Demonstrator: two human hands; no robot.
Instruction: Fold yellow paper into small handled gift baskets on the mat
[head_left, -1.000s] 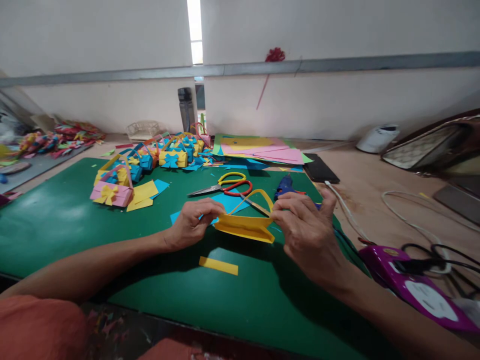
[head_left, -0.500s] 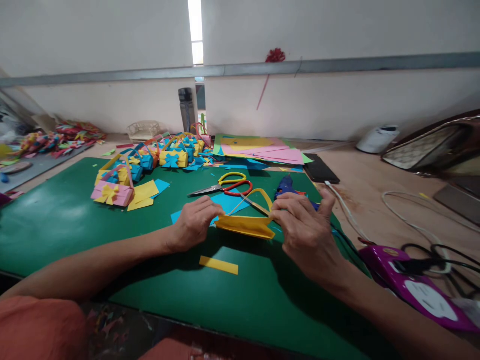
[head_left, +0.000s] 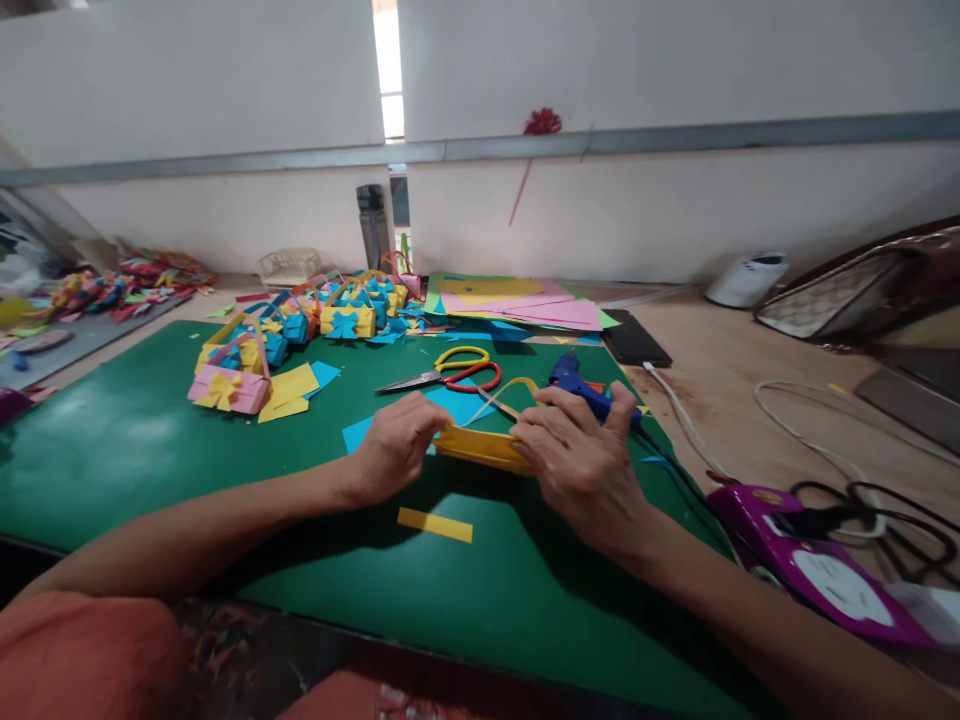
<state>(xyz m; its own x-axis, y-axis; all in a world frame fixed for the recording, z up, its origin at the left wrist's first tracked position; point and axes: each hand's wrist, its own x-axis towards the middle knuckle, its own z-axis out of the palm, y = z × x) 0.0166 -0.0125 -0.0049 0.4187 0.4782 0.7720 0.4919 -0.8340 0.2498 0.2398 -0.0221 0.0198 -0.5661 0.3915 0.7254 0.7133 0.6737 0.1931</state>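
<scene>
Left hand knuckles-up, fingers pinched on the left end of the yellow paper bag; right hand gripped the right end, thumb side hidden. Bag was between them, over the green mat. Yellow paper strip lay nearer the person. Scissors and blue glue gun sat just beyond, gun partly behind the right hand.

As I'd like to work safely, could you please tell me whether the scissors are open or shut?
The scissors look shut: their blades lie together as one narrow point.
</scene>
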